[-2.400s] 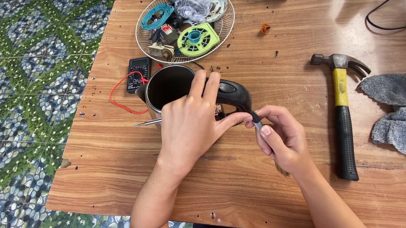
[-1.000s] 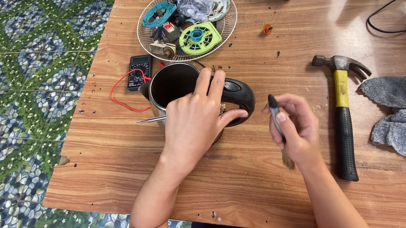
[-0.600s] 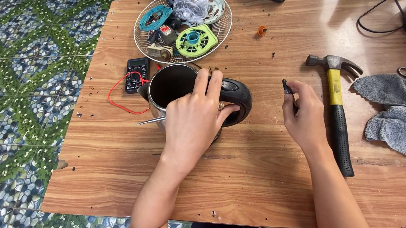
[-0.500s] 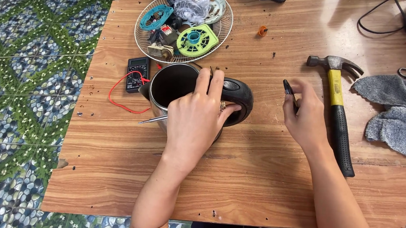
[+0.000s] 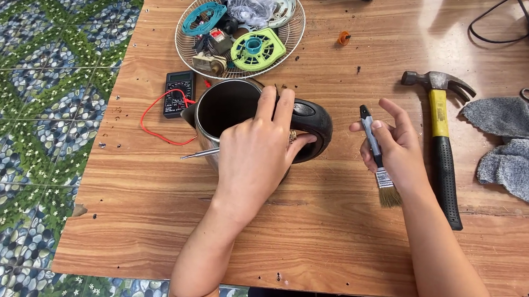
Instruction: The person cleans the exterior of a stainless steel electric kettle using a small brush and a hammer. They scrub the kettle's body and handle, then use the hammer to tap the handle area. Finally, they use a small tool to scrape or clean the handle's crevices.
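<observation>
On the wooden plank table (image 5: 307, 244), a small black multimeter (image 5: 178, 93) with red leads lies at the left, below a round wire basket (image 5: 187, 53) of plastic parts. Beside it stands the open steel kettle with a black handle (image 5: 233, 106); the left hand (image 5: 258, 154) is clasped over its rim and handle. The right hand (image 5: 397, 151) loosely pinches a small black-handled paintbrush (image 5: 377, 156), bristles down, fingers partly spread. Further right lie a yellow-gripped claw hammer (image 5: 440, 136) and grey cloth gloves (image 5: 519, 148).

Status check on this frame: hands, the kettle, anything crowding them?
Left hand clamped on the open steel kettle with black handle. Right hand holds a small black-handled paintbrush, clear of the kettle. Yellow-handled claw hammer close beside the right hand.
</observation>
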